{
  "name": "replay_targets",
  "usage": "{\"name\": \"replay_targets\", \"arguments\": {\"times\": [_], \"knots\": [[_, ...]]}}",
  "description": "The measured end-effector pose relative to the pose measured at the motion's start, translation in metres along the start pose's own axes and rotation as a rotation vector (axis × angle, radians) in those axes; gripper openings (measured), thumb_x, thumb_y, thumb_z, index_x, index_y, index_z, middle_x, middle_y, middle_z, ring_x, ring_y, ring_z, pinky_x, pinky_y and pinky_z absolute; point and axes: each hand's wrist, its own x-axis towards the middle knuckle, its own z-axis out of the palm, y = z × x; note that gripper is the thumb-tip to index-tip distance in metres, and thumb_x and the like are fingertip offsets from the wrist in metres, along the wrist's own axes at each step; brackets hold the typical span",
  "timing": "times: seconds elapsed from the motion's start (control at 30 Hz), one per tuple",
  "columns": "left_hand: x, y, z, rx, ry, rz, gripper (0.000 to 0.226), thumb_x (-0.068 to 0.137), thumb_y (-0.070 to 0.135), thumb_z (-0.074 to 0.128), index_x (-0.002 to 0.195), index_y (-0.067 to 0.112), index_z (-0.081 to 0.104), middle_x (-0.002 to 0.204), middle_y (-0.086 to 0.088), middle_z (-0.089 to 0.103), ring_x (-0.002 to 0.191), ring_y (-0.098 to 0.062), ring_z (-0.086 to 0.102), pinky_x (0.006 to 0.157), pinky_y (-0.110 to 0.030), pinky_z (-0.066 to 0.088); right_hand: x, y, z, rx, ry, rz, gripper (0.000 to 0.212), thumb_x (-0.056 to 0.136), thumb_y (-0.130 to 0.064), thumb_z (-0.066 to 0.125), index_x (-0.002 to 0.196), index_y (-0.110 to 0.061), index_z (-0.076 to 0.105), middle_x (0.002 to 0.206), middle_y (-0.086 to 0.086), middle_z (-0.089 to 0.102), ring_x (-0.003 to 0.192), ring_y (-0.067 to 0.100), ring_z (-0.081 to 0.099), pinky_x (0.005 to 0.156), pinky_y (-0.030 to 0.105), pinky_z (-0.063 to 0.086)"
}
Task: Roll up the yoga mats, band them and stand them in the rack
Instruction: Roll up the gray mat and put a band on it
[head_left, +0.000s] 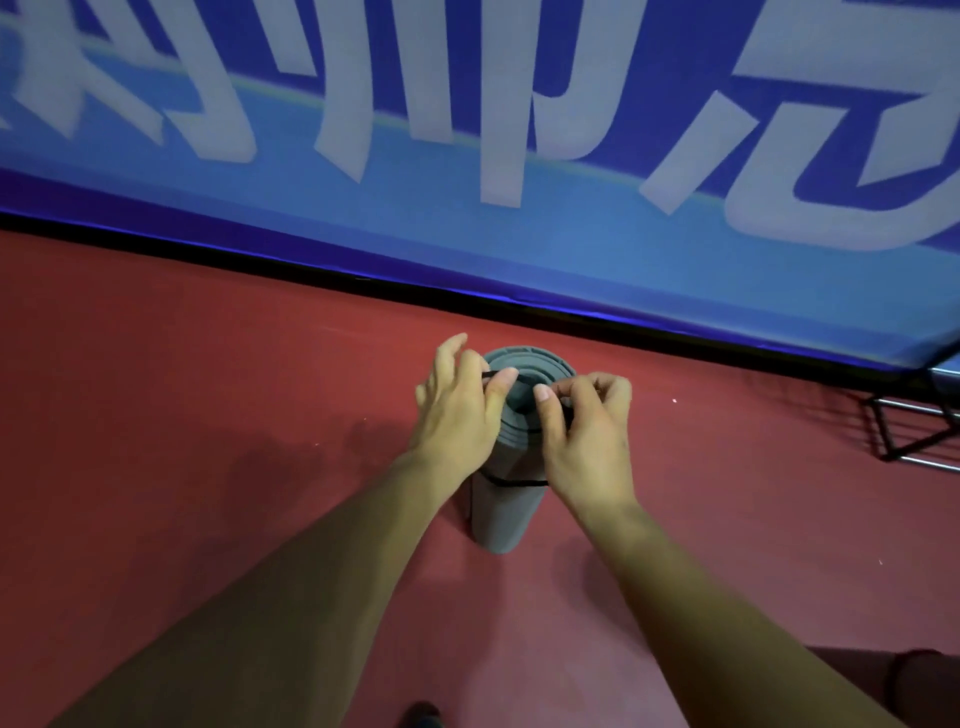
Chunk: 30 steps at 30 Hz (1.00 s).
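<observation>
Head view: grey mat, rolled, standing upright on the red floor, near a blue banner with white lettering; lower band, black, around the roll at about mid-height; upper band, black, stretched across the mat's top end; left grip pinching that band between thumb and forefinger, other fingers spread; right grip pinching its other side, fingers curled; metal rack at right edge, well apart from the mat; dark shoe at bottom edge.
</observation>
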Motion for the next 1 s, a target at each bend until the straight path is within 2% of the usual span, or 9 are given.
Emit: {"name": "replay_targets", "arguments": {"times": [0.1, 0.17, 0.23, 0.3, 0.4, 0.53, 0.7, 0.9, 1.0], "knots": [[0.024, -0.004, -0.002, -0.08, -0.062, -0.017, 0.033, 0.103, 0.04, 0.048, 0.11, 0.007, 0.052, 0.145, -0.012, 0.046, 0.132, -0.028, 0.047, 0.098, -0.034, 0.034, 0.017, 0.001, 0.01, -0.056, 0.0, 0.0, 0.016, 0.103, -0.034, 0.056, 0.098, -0.02, 0.062, 0.116, -0.003, 0.043, 0.113, 0.013, 0.041, 0.1, 0.031, 0.034], [0.037, -0.006, -0.001, -0.153, -0.06, -0.063, 0.034, 0.101, 0.043, 0.052, 0.101, 0.01, 0.052, 0.111, -0.008, 0.066, 0.107, -0.03, 0.059, 0.077, -0.025, 0.035, 0.029, 0.0, 0.013, -0.077, -0.018, 0.062, 0.015, 0.105, -0.035, 0.052, 0.095, -0.024, 0.056, 0.108, -0.01, 0.049, 0.109, 0.011, 0.041, 0.098, 0.037, 0.031], [0.044, -0.005, 0.003, -0.196, -0.027, -0.1, 0.037, 0.098, 0.047, 0.057, 0.083, 0.015, 0.048, 0.073, 0.002, 0.06, 0.077, -0.03, 0.057, 0.062, -0.03, 0.03, 0.038, 0.0, 0.015, -0.078, -0.027, 0.115, 0.017, 0.106, -0.034, 0.049, 0.091, -0.026, 0.05, 0.093, -0.015, 0.05, 0.097, 0.009, 0.044, 0.094, 0.037, 0.032], [0.05, -0.004, 0.007, -0.223, 0.02, -0.137, 0.044, 0.094, 0.048, 0.064, 0.073, 0.019, 0.04, 0.06, 0.005, 0.049, 0.064, -0.027, 0.048, 0.059, -0.035, 0.028, 0.044, 0.002, 0.016, -0.043, 0.01, 0.155, 0.02, 0.106, -0.035, 0.05, 0.088, -0.026, 0.049, 0.087, -0.011, 0.054, 0.09, 0.016, 0.052, 0.086, 0.035, 0.037], [0.059, -0.005, 0.015, -0.243, 0.02, -0.218, 0.049, 0.088, 0.051, 0.071, 0.067, 0.018, 0.041, 0.055, 0.005, 0.046, 0.058, -0.022, 0.046, 0.059, -0.04, 0.037, 0.053, 0.007, 0.015, 0.022, 0.083, 0.21, 0.022, 0.104, -0.035, 0.055, 0.087, -0.02, 0.056, 0.082, -0.002, 0.065, 0.082, 0.023, 0.06, 0.072, 0.033, 0.039], [0.069, -0.008, 0.021, -0.27, -0.02, -0.328, 0.051, 0.081, 0.054, 0.076, 0.062, 0.018, 0.046, 0.052, 0.007, 0.048, 0.051, -0.017, 0.044, 0.055, -0.036, 0.04, 0.062, 0.009, 0.011, 0.01, 0.115, 0.349, 0.023, 0.098, -0.037, 0.066, 0.077, -0.028, 0.063, 0.069, -0.016, 0.064, 0.072, 0.011, 0.061, 0.066, 0.02, 0.036], [0.076, -0.012, 0.026, -0.357, -0.054, -0.425, 0.051, 0.079, 0.054, 0.078, 0.061, 0.019, 0.045, 0.047, 0.011, 0.042, 0.048, -0.016, 0.039, 0.053, -0.03, 0.036, 0.072, 0.012, 0.011, 0.038, 0.142, 0.456, 0.026, 0.091, -0.035, 0.076, 0.072, -0.022, 0.064, 0.065, -0.012, 0.066, 0.062, -0.009, 0.059, 0.057, 0.005, 0.037], [0.075, -0.009, 0.029, -0.486, -0.064, -0.582, 0.045, 0.085, 0.045, 0.076, 0.067, 0.018, 0.044, 0.053, 0.008, 0.042, 0.053, -0.017, 0.039, 0.055, -0.029, 0.035, 0.073, 0.01, 0.008, 0.018, 0.161, 0.491, 0.026, 0.093, -0.038, 0.073, 0.075, -0.019, 0.067, 0.066, -0.011, 0.066, 0.068, 0.006, 0.06, 0.066, 0.02, 0.036], [0.075, -0.007, 0.033, -0.505, 0.015, -0.633, 0.042, 0.091, 0.033, 0.072, 0.068, 0.018, 0.04, 0.058, 0.004, 0.043, 0.059, -0.02, 0.04, 0.056, -0.03, 0.035, 0.063, 0.005, 0.006, -0.02, 0.154, 0.415, 0.014, 0.098, -0.032, 0.067, 0.093, -0.021, 0.072, 0.078, -0.011, 0.069, 0.08, 0.014, 0.064, 0.074, 0.021, 0.04]]}}
